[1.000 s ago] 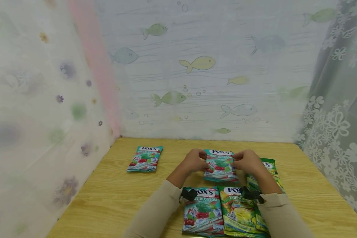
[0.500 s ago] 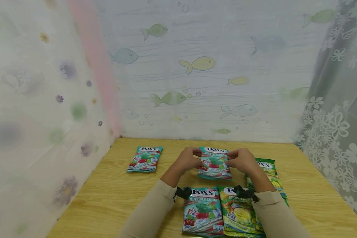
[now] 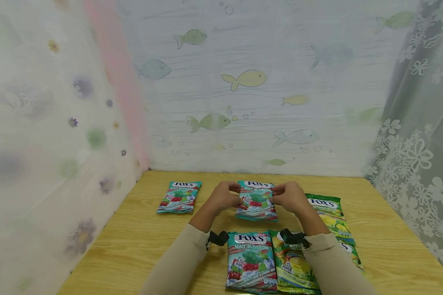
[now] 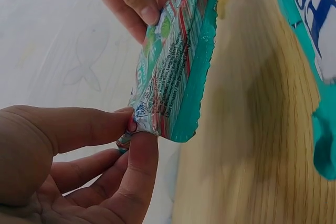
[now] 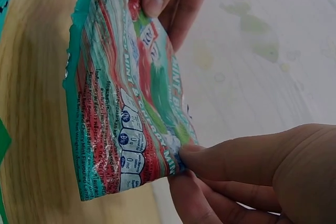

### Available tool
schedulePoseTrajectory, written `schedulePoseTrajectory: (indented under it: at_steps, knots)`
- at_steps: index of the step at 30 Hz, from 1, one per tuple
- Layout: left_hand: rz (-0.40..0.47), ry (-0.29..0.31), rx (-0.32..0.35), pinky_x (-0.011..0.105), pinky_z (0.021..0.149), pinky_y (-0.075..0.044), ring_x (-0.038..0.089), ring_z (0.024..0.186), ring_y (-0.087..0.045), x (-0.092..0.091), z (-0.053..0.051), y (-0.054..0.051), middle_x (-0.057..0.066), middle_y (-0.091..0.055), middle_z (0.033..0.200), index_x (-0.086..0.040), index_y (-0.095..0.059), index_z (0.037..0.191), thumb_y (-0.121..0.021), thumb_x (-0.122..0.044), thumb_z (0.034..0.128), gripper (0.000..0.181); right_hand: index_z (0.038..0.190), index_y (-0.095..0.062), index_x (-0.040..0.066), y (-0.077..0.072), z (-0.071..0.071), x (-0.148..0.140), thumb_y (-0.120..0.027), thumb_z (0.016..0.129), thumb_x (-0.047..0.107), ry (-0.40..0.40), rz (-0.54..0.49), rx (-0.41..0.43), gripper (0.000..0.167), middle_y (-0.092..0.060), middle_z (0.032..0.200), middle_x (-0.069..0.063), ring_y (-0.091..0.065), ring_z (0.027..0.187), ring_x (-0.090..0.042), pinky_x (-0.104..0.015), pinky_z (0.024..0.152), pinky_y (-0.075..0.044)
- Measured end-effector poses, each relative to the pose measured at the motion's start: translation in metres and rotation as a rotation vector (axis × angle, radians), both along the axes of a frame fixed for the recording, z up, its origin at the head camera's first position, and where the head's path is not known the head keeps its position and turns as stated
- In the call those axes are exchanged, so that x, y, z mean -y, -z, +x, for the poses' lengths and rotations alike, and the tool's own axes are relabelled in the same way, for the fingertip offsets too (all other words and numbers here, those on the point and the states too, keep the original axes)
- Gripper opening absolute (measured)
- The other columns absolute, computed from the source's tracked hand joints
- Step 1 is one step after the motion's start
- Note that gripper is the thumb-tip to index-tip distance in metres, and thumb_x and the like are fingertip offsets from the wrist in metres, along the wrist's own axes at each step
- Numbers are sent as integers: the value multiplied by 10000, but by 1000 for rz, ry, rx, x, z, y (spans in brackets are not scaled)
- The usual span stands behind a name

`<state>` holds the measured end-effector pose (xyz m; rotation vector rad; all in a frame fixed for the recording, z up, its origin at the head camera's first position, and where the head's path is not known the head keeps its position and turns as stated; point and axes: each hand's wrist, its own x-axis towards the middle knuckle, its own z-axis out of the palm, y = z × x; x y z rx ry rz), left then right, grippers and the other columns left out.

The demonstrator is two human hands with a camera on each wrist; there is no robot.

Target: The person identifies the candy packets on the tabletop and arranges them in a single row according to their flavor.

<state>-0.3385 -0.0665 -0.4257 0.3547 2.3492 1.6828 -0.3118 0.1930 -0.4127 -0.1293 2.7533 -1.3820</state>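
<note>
A teal candy bag (image 3: pixel 256 201) marked FOX'S Mint Blossom is held off the wooden table between both hands. My left hand (image 3: pixel 225 197) pinches its left edge between thumb and fingers, as the left wrist view shows on the bag's crimped side (image 4: pixel 173 77). On the opposite edge my right hand (image 3: pixel 291 198) pinches the bag (image 5: pixel 131 103) the same way. Below the hands lies another Mint Blossom bag (image 3: pixel 251 262), flat on the table. Beside it, a green-yellow FOX'S bag (image 3: pixel 293 266) is partly covered by the right forearm.
One more Mint Blossom bag (image 3: pixel 179 197) lies at the back left of the wooden table (image 3: pixel 133 246). Two green-yellow bags lie at the right, the rear one (image 3: pixel 330 217) overlapping the front one (image 3: pixel 352 254). A fish-patterned curtain (image 3: pixel 258 123) hangs behind the table's far edge.
Both hands have carried the Mint Blossom bag leftward and slightly toward the far edge. The green-yellow bags at the right show more as the right arm moves off them.
</note>
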Motion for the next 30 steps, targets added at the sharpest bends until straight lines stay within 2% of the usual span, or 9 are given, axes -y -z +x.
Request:
schedulePoseTrajectory:
  at_steps: [7, 15, 19, 30]
  knots:
    - [-4, -29, -23, 378, 816, -644, 248, 934, -752, 17, 1, -1, 187, -622, 1363, 2, -571, 1436, -771, 10, 898, 573, 1324, -658, -56, 0, -3, 18, -739, 951, 91, -2, -39, 0, 409, -687, 1223, -239, -729, 1041, -330, -442, 887, -619]
    - [10, -37, -22, 387, 842, -639, 258, 972, -746, 30, 0, 4, 198, -601, 1403, 1, -558, 1447, -753, 3, 909, 572, 1299, -666, -74, 2, -7, 34, -731, 943, 43, 11, -67, -8, 380, -692, 1187, -233, -725, 1033, -327, -416, 865, -629]
    - [-10, -68, -43, 401, 841, -639, 265, 986, -747, 37, 1, 5, 184, -613, 1408, -21, -570, 1447, -759, -15, 909, 570, 1289, -670, -83, 4, -11, 43, -735, 933, 30, 5, -82, -21, 379, -693, 1173, -235, -720, 1038, -333, -393, 853, -634]
    - [8, -114, -61, 391, 852, -636, 332, 1182, -688, 60, -1, 6, 164, -599, 1435, -38, -559, 1464, -724, -16, 943, 547, 1280, -684, -58, 13, -20, 67, -748, 926, 37, 32, -132, -38, 372, -713, 1162, -204, -720, 1032, -307, -386, 855, -635]
